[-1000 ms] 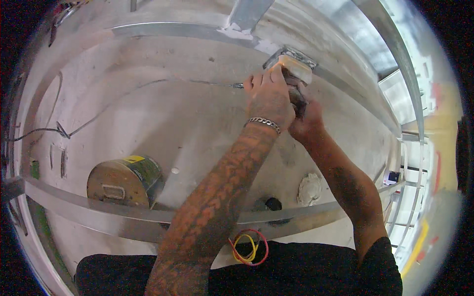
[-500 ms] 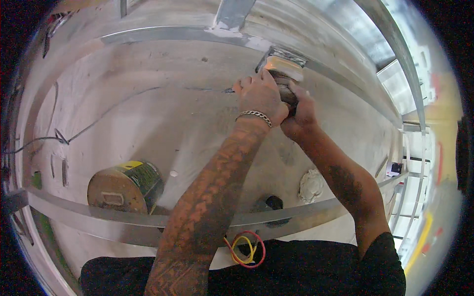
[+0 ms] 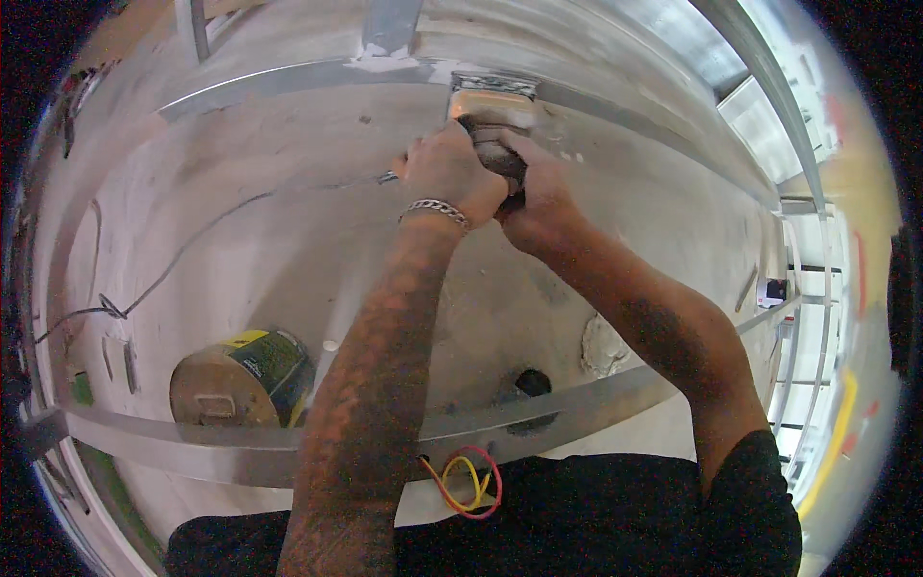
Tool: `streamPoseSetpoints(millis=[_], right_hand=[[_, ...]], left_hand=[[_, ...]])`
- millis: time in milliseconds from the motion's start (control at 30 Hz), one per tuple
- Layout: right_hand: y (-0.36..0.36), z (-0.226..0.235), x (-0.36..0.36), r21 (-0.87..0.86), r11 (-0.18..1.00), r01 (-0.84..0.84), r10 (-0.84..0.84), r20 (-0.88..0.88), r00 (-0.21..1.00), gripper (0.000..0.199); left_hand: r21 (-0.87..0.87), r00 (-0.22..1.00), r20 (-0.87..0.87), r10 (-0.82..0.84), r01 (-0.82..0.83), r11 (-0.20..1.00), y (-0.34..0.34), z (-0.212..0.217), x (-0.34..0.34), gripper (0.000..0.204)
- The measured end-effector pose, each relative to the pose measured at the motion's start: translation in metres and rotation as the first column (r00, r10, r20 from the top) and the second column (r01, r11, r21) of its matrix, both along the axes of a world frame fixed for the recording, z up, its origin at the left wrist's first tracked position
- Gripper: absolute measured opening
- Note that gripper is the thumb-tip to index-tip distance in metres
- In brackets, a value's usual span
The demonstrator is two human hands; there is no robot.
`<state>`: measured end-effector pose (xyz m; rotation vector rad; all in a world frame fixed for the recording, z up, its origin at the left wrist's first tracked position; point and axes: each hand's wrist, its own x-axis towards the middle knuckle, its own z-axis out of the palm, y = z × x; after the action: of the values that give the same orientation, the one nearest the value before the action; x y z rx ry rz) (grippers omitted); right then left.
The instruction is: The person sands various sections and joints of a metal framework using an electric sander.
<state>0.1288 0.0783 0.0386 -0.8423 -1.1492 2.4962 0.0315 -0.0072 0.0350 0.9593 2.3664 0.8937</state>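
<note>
Both my hands grip a corded power sander (image 3: 493,104) with an orange-tan front section and a dark body, pressed against the dusty grey metal panel (image 3: 317,221). My left hand (image 3: 445,171), a chain bracelet at its wrist, wraps the sander's left side. Around the right and rear of the dark body closes my right hand (image 3: 540,195). Much of the tool's body is hidden beneath my fingers. Its front end sits by the metal crossbar (image 3: 606,113) at the far side. A dark power cord (image 3: 221,216) trails away to the left.
At the lower left a round can (image 3: 221,394) lies on its side behind a near metal rail (image 3: 240,452). A dark round hole (image 3: 532,385) and a whitish crumpled lump (image 3: 603,346) are nearer me. Red and yellow looped wires (image 3: 466,486) stick out by the rail.
The view has shifted, so the scene's far part sits further left. My hands stay on the sander, which has moved slightly closer to the far crossbar.
</note>
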Motion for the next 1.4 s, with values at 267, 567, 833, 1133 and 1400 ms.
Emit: streamPoseSetpoints(millis=[267, 567, 833, 1133, 1400], right_hand=[[0.044, -0.060, 0.009, 0.656, 0.751, -0.074, 0.078, 0.023, 0.997, 0.055], [0.007, -0.009, 0.013, 0.707, 0.677, -0.203, 0.208, 0.080, 0.975, 0.060], [0.016, -0.027, 0.016, 0.763, 0.640, -0.092, 0.284, -0.124, 0.951, 0.053], [0.000, -0.007, 0.012, 0.837, 0.512, -0.190, 0.119, 0.150, 0.981, 0.038], [-0.001, 0.013, 0.007, 0.547, 0.810, -0.213, 0.143, 0.168, 0.975, 0.052]], left_hand=[[0.109, 0.999, 0.036, 0.017, -0.021, 0.994, 0.005, 0.002, 0.000, 0.054], [0.132, 1.000, 0.002, 0.030, -0.030, 0.991, -0.003, 0.005, 0.000, 0.052], [0.247, 0.998, 0.012, 0.054, -0.055, 0.967, -0.001, -0.002, 0.000, 0.051], [0.265, 0.998, 0.056, 0.030, -0.044, 0.963, 0.000, -0.010, -0.006, 0.049], [0.179, 0.999, -0.013, 0.044, -0.041, 0.983, 0.003, -0.005, -0.003, 0.047]])
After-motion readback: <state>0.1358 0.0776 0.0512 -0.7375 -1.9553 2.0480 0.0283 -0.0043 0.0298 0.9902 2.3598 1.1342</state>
